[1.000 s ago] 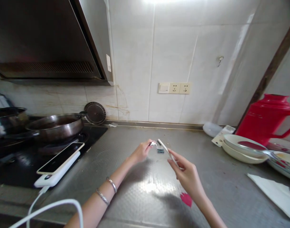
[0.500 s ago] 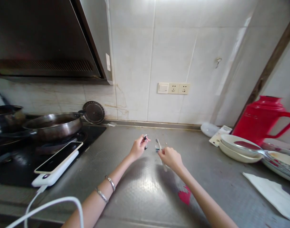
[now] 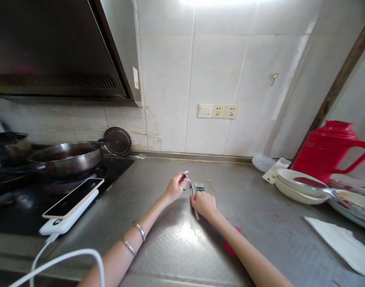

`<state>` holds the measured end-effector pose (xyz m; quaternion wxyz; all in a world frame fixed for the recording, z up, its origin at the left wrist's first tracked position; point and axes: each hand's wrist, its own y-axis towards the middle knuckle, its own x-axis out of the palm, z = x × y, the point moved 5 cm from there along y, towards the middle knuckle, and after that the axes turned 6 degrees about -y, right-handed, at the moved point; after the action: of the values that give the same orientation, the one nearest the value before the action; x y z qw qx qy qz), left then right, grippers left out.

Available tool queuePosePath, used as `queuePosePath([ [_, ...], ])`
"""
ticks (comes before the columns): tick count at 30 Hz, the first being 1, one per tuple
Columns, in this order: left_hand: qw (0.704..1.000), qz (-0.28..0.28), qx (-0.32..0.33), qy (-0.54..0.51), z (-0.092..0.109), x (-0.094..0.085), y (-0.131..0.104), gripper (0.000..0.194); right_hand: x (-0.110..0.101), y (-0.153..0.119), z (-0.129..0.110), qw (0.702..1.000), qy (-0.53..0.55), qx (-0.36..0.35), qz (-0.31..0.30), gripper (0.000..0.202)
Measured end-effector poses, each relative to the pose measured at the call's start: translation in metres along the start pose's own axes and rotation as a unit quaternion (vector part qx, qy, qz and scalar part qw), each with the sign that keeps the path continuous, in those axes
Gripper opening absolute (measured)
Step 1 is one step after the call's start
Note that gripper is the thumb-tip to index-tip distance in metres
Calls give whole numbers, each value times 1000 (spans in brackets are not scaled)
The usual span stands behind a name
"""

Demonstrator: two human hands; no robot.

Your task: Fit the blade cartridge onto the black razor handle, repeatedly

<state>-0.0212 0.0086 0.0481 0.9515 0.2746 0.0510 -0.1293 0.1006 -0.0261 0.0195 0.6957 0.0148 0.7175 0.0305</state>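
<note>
My left hand (image 3: 174, 187) is closed in a pinch on a small black-and-silver tool (image 3: 184, 181), held over the steel counter (image 3: 158, 239); its exact kind is too small to make out. Wrapped round the pale handle of a toothbrush (image 3: 193, 189), my right hand (image 3: 204, 205) is just to the right. The dark-bristled head points away from me, close beside the black-and-silver tool; I cannot tell if they touch. Behind my right hand lies a small clear packet (image 3: 199, 186) with a blue-green band, partly covered by the fingers.
On the left, a phone (image 3: 74, 198) rests on a white power bank (image 3: 69, 215) with a cable, beside a steel pan (image 3: 70, 159) on the hob. At right stand a red thermos jug (image 3: 326, 151), stacked bowls (image 3: 298, 191) and a white napkin (image 3: 340, 245).
My right hand has moved left with the toothbrush, bringing its head near the black-and-silver tool. More of the clear packet now shows. The left hand has hardly shifted.
</note>
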Motion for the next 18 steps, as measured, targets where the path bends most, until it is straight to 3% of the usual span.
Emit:
queuePosePath([
  [5, 1000, -1, -8, -9, -2, 0, 0, 13, 0, -1, 3, 1000, 1, 1, 12, 50],
  [9, 1000, -6, -14, -7, -5, 2, -1, 12, -17, 12, 21, 999, 10, 22, 41, 53],
  [13, 1000, -8, -24, -10, -9, 3, -2, 11, -33, 36, 45, 996, 35, 33, 75, 45],
  [18, 999, -5, -35, -33, -8, 4, -3, 12, -21, 59, 59, 988, 115, -15, 100, 28],
])
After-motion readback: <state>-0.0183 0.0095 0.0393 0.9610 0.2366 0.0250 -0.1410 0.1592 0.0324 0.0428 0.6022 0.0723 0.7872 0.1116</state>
